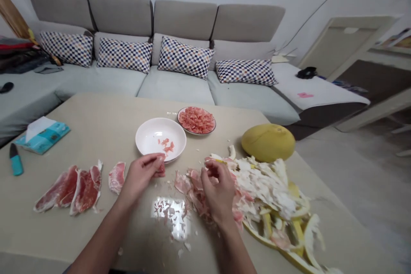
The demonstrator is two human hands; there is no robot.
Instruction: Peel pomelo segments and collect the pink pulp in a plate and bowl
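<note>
My left hand is closed in a pinch on a small piece of pink pomelo flesh, just at the near rim of a white bowl that holds a few pink bits. My right hand is curled over a heap of pink membrane and white pith, with its fingers closed on a scrap I cannot make out. Three peeled pomelo segments lie on the table to the left of my left hand. A small plate of peeled pink flesh stands behind the bowl.
A whole yellow-green pomelo rests at the table's right. Yellow rind pieces spread toward the near right edge. A tissue pack and a teal-handled knife lie at the far left. A grey sofa with checked cushions stands behind the table.
</note>
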